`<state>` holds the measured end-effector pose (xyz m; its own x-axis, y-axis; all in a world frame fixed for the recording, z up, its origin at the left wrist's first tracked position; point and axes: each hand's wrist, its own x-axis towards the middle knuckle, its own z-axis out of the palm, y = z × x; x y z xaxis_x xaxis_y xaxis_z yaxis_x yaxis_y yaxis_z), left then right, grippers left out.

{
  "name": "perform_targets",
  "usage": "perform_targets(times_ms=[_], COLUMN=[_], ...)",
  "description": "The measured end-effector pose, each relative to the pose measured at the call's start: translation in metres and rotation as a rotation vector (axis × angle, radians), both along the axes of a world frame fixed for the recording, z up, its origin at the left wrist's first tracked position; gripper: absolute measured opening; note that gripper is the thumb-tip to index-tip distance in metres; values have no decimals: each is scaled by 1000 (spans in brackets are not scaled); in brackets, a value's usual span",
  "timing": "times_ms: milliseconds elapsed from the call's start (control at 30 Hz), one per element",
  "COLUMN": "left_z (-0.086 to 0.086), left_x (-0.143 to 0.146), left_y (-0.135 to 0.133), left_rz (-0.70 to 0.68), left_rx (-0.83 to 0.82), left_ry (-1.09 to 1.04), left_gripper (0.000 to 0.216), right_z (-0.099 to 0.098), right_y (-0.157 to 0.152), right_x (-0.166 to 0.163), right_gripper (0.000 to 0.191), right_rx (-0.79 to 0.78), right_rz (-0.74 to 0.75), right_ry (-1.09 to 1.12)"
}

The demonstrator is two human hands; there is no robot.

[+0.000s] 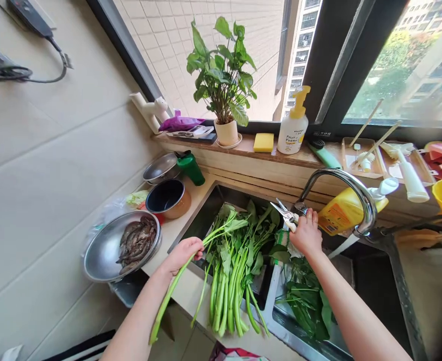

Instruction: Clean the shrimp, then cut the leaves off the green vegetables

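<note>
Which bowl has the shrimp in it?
The big steel bowl at the counter's left edge holds the shrimp; the smaller orange pot behind it looks empty.

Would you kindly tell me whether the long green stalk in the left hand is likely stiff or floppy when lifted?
Probably fairly stiff: held in the left hand, the stalk runs nearly straight below the grip without drooping. Its leafy top looks softer and may flop. Likely light, as one hand carries it.

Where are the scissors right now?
In the head view, right of centre: the scissors are in the right hand, above the greens, just left of the faucet.
</note>
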<state>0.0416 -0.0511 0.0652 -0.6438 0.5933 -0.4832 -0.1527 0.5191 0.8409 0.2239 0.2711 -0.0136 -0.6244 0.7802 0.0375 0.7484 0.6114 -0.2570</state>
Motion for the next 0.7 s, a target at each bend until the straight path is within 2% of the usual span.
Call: perform_targets(times_ms=[67,133,200,267,367,433,533,633,700], left_z=[4,-4,-14,-17,-4,10,24,27,24], left_x=[8,18,28,37,47,51,54,58,62], left_y=[-5,-8,-10,-11,-15,-20,-31,-41,-45], left_rz=[-10,-77,-193,-293,-305,-264,-130,64,191], left_rx=[-7,-184,-436,-622,-709,-679,-509,-319,-184], left_ry=[36,196,483,822,1217,1370,1480,1417,1237], left_gripper=[24,19,12,10,19,22,23,22,22], right_z=[0,-1,-1,0,2,1,-2,-5,-5], right_y=[0,1,2,2,3,3,3,4,4], right_x=[0,1,2,3,4,4,5,4,4], right_gripper=[43,43,43,43,43,43,43,43,42], right_rx=[-3,0,-1,-12,-32,-42,-45,-41,-35], right_rz=[2,1,3,16,27,19,18,19,19], right_ry=[1,-1,-6,-16,-20,-10,3,10,15])
